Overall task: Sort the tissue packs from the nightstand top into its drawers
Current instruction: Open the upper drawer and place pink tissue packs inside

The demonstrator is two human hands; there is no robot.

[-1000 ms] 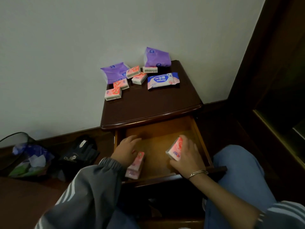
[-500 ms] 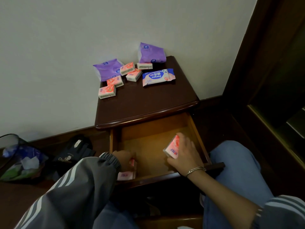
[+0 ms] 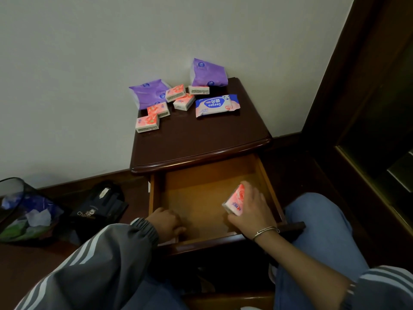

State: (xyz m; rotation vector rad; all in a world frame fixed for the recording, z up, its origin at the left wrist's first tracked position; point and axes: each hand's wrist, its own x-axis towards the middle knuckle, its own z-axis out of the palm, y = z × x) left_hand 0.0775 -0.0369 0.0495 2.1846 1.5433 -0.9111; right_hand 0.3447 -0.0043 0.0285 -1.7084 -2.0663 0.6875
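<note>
Top drawer pulled open below the nightstand top; right hand inside it at 3 o'clock, fingers closed around a pink tissue pack held tilted above the drawer floor. Left hand at the drawer's 8 o'clock corner, fingers curled down behind the front rail, grip contents not visible. On top, toward 12 o'clock: five small pink packs, two purple packs, one wipes pack; mesh bin and dark bag on the floor at 9 o'clock.

home bedroom | wooden nightstand against wall | wastebasket on floor
</note>
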